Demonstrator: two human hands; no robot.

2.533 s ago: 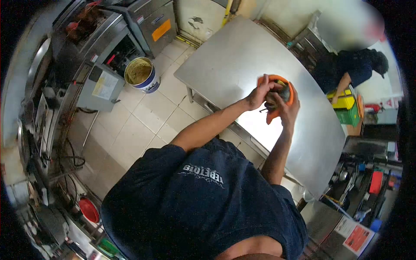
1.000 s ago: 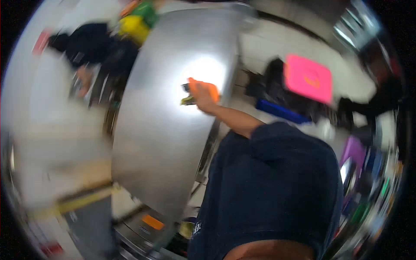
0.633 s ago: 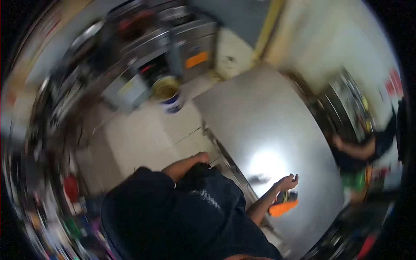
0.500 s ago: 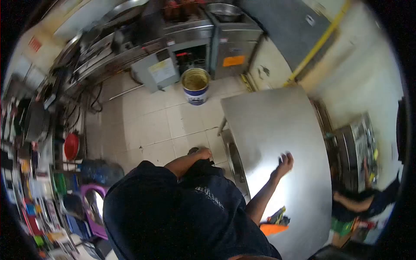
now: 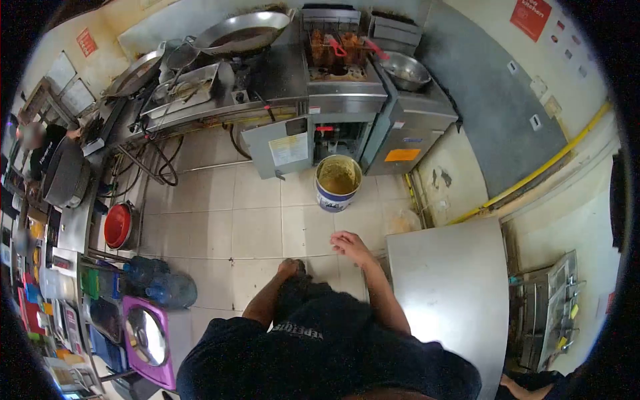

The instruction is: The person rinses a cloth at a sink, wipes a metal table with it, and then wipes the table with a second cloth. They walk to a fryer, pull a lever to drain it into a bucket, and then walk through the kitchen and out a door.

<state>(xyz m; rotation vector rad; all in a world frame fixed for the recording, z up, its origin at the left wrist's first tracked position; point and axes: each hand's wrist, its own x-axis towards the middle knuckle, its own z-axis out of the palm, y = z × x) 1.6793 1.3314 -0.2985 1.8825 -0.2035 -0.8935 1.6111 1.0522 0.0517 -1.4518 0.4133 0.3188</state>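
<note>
My left hand [image 5: 289, 267] hangs low in front of my body with its fingers curled in. A dark shape lies right beside it, and whatever the fingers may hold is hidden. Further right, my right hand [image 5: 349, 245] reaches out over the tiled floor, holding nothing, its fingers apart and loosely bent. Beyond it stands a white and blue bucket [image 5: 333, 202], its inside coated with a yellowish-brown substance. Behind the bucket is a deep fryer [image 5: 347, 100] with its lower door [image 5: 283, 150] swung open. Dark fryer baskets [image 5: 321, 48] of browned food rest on top.
A steel table [image 5: 453, 267] borders my right side. Large woks [image 5: 240, 33] sit on the stove along the back. At left are a red basin [image 5: 118, 225], water jugs [image 5: 172, 288] and a purple-framed item [image 5: 148, 340]. Other people [image 5: 530, 387] appear at the right and left edges.
My view has turned, and the fryer and bucket now appear further right and lower. My right hand has moved from over the steel table to over the floor.
</note>
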